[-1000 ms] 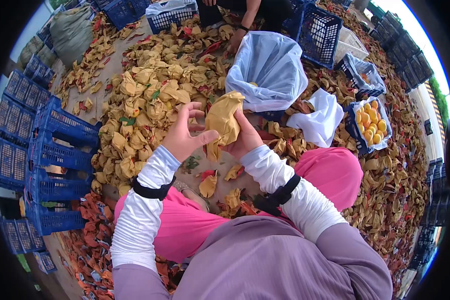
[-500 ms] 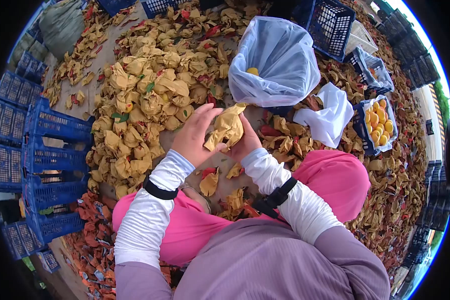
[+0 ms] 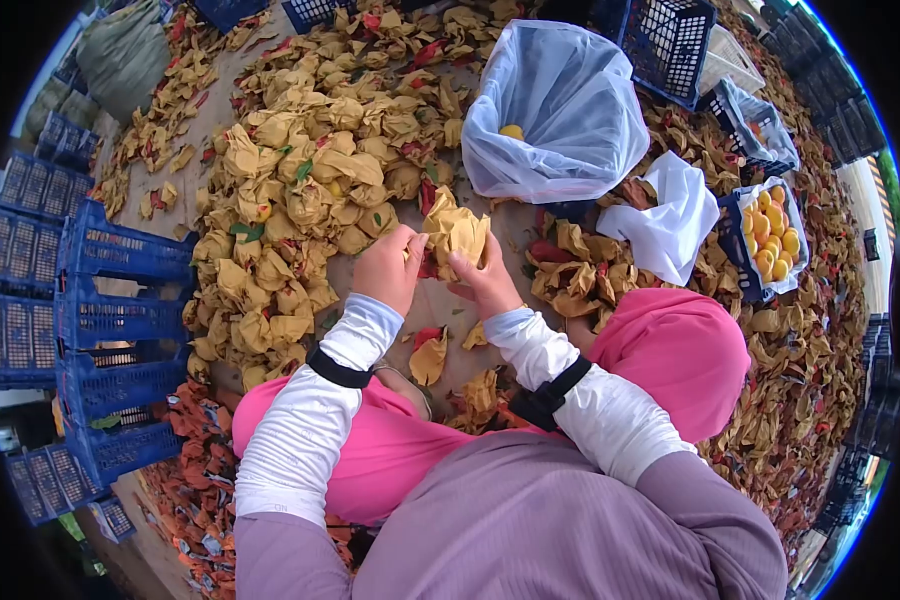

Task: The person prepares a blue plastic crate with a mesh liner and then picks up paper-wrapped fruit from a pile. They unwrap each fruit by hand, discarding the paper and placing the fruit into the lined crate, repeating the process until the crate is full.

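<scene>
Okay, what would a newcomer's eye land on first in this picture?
Probably the bright pink cloth legwear, low in the view, and the crumpled tan paper bundle in the right hand near the centre, with the left hand beside it. A big heap of similar tan paper bundles lies beyond, to the left. At the right, round yellow-orange fruit sits in a blue plastic crate with a white liner.

Out in front of the body, the left arm point(image 3: 295, 435) and the right arm point(image 3: 615, 415) slant inward, elbows bent, until the hands come close together. I see the left hand point(image 3: 385, 268) curled tight, thumb pressed against bent fingers in a pinch. The right hand point(image 3: 490, 280) cups just beside it, thumb up, some fingertips hidden from me.
</scene>
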Tool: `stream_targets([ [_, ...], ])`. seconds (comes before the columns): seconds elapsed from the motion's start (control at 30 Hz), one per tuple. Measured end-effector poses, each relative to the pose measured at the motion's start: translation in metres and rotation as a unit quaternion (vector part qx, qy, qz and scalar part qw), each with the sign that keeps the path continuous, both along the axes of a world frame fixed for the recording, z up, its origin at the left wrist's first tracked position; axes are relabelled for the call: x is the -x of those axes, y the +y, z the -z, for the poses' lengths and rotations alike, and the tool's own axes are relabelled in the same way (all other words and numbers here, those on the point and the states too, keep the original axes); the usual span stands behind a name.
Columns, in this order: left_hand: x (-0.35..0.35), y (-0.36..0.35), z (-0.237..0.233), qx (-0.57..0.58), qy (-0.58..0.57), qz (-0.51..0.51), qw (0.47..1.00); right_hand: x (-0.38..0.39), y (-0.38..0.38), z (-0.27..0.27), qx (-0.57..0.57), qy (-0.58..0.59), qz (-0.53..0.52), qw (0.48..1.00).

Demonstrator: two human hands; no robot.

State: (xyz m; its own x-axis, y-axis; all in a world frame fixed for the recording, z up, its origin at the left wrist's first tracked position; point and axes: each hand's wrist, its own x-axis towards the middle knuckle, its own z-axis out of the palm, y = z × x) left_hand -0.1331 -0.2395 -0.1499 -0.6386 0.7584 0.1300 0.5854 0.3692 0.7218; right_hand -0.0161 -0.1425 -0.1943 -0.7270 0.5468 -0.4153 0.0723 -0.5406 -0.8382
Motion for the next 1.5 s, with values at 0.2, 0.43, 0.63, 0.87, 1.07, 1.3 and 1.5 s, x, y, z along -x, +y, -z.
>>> stream_targets([
  [0.2, -0.006, -0.003, 0.002, 0.035, 0.013, -0.018, 0.999, -0.016, -0.003, 0.013, -0.010, 0.014, 0.053, 0.998],
  [0.43, -0.019, -0.009, 0.018, -0.076, -0.156, 0.041, 0.984, -0.018, -0.009, -0.011, 0.153, 0.081, -0.132, 0.976],
  [0.63, 0.019, -0.022, 0.017, -0.099, -0.357, -0.060, 0.927, -0.025, 0.002, -0.014, 0.214, 0.086, -0.119, 0.966],
  [0.87, 0.024, -0.026, -0.021, -0.052, 0.278, -0.049, 0.958, -0.034, 0.025, -0.029, 0.224, 0.132, -0.093, 0.961],
  [1.07, -0.035, -0.014, -0.033, -0.102, 0.113, 0.109, 0.982, -0.022, 0.015, -0.018, 0.216, 0.102, -0.150, 0.959],
  [1.3, -0.038, -0.017, -0.013, -0.113, -0.002, 0.098, 0.989, -0.016, 0.009, -0.001, -0.174, 0.104, -0.029, 0.979],
  [1.5, 0.009, -0.028, -0.001, -0.234, -0.800, -0.112, 0.541, -0.027, 0.049, 0.023, -0.490, -0.180, -0.383, 0.762],
])
